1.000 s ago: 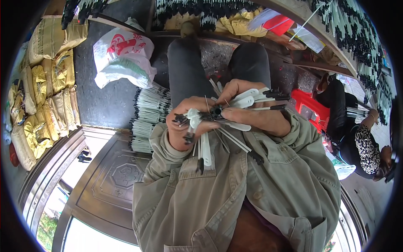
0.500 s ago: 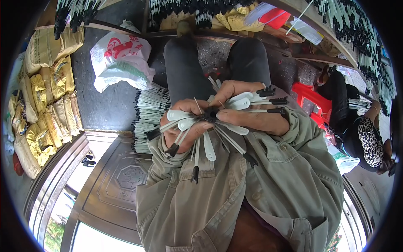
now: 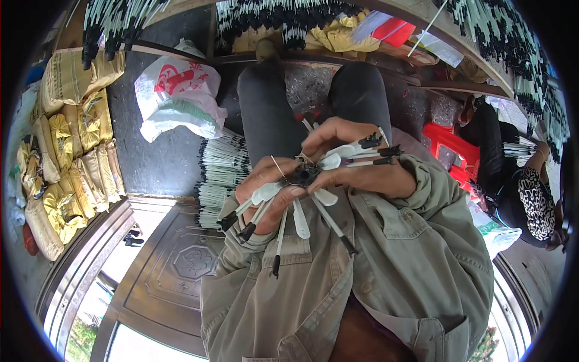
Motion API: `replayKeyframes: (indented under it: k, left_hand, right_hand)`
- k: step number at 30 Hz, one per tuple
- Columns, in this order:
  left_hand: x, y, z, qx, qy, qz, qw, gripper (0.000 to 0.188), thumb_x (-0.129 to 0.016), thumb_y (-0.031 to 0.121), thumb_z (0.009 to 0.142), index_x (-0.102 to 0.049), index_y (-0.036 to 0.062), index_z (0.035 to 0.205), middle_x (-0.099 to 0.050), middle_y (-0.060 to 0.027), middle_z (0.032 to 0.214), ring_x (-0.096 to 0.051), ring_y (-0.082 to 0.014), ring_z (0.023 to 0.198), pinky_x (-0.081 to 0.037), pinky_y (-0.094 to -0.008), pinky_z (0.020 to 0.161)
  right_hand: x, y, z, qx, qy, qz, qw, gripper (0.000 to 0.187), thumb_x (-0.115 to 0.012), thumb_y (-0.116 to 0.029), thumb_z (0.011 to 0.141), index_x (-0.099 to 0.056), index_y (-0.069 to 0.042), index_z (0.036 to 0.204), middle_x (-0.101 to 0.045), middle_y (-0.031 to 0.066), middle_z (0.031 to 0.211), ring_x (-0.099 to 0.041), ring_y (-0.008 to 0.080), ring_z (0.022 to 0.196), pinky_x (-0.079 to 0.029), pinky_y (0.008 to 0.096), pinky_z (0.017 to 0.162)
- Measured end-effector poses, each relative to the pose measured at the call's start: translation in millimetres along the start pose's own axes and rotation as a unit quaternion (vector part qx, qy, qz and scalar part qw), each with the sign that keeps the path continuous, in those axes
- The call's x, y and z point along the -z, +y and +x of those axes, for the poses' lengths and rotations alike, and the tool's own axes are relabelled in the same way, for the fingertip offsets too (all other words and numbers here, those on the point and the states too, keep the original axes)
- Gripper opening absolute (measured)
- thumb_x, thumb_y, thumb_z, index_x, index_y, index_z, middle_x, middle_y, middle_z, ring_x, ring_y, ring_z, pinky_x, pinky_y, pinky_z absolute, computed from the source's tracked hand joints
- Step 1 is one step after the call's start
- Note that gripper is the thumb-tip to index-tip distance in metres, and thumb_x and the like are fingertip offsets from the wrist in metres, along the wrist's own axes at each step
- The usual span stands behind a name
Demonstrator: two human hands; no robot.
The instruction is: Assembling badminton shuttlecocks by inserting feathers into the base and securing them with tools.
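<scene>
Above my lap, both hands close round a black round hub (image 3: 304, 175) with white rods and white paddle-shaped strips fanning out from it. The rods end in black forked tips (image 3: 348, 246). My left hand (image 3: 260, 181) grips the hub's left side, thumb lying along its near edge. From the right, my right hand (image 3: 362, 172) pinches the hub's rim, thumb below and fingers curled over the far side. A thin pale wire (image 3: 278, 167) stands up by the left fingers, and another bit of wire shows at the hub's far edge. Fingers hide part of the hub.
Bundles of white rods with black tips (image 3: 223, 175) lie by my left leg; more hang on the racks ahead. A white plastic bag (image 3: 181, 96) and stacked yellow sacks (image 3: 66, 163) are left. A red stool (image 3: 452, 145) and another person (image 3: 512, 175) are right.
The hub has turned so its dark face shows more, and the rods swung with it. The thin wire at the left leans over further. Both hands keep hold; the whole view has shifted slightly.
</scene>
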State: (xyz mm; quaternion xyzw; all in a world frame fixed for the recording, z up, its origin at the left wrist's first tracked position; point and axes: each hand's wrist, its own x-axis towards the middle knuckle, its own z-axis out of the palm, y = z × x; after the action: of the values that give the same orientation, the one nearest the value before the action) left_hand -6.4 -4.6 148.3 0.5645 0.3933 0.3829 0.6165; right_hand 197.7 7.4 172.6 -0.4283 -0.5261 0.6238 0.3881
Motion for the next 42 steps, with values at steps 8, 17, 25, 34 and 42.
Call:
replayKeyframes:
  k: [8, 17, 25, 34, 42]
  left_hand:
    - [17, -12, 10, 0.082, -0.115, -0.242, 0.960, 0.068, -0.074, 0.014, 0.072, -0.031, -0.0018, 0.122, -0.057, -0.0213, 0.100, -0.058, -0.0236, 0.089, -0.045, -0.0325, 0.080]
    - [32, -42, 74, 0.082, -0.494, -0.294, 0.814, 0.016, -0.073, 0.013, 0.071, -0.065, -0.0008, 0.074, -0.058, -0.0097, 0.083, -0.054, -0.0177, 0.074, -0.041, -0.0265, 0.068]
    - [32, -16, 67, 0.004, -0.447, -0.157, 0.881, 0.020, -0.080, 0.009, 0.059, -0.064, 0.0047, 0.069, -0.055, -0.0056, 0.078, -0.052, -0.0143, 0.071, -0.040, -0.0251, 0.063]
    - [32, -11, 63, -0.031, -0.389, -0.113, 0.914, 0.021, -0.081, 0.010, 0.059, -0.061, 0.0037, 0.063, -0.054, -0.0044, 0.068, -0.053, -0.0157, 0.066, -0.040, -0.0259, 0.059]
    - [29, -12, 77, -0.003, -0.489, -0.145, 0.860, 0.017, -0.078, 0.009, 0.064, -0.063, 0.0015, 0.065, -0.055, -0.0055, 0.067, -0.054, -0.0139, 0.063, -0.039, -0.0264, 0.054]
  right_hand:
    - [7, 4, 6, 0.132, -0.083, -0.048, 0.987, 0.029, -0.075, -0.008, 0.067, -0.059, 0.001, 0.089, -0.061, 0.0086, 0.084, -0.058, 0.0186, 0.074, -0.045, 0.0294, 0.064]
    - [0, -2, 7, 0.183, -0.152, -0.093, 0.967, 0.032, -0.080, -0.015, 0.061, -0.060, -0.005, 0.084, -0.062, 0.0065, 0.080, -0.058, 0.0211, 0.071, -0.042, 0.0325, 0.065]
    - [1, 1, 7, 0.205, -0.131, -0.079, 0.967, 0.031, -0.079, -0.013, 0.062, -0.060, -0.003, 0.085, -0.063, 0.0065, 0.080, -0.059, 0.0205, 0.070, -0.043, 0.0326, 0.064]
    - [0, 1, 10, 0.213, -0.159, -0.078, 0.961, 0.026, -0.076, -0.013, 0.065, -0.060, -0.003, 0.083, -0.064, 0.0087, 0.079, -0.061, 0.0223, 0.070, -0.044, 0.0329, 0.063]
    - [4, 1, 17, 0.225, -0.196, -0.056, 0.953, 0.025, -0.075, -0.012, 0.065, -0.060, -0.003, 0.082, -0.064, 0.0087, 0.078, -0.062, 0.0231, 0.070, -0.045, 0.0338, 0.063]
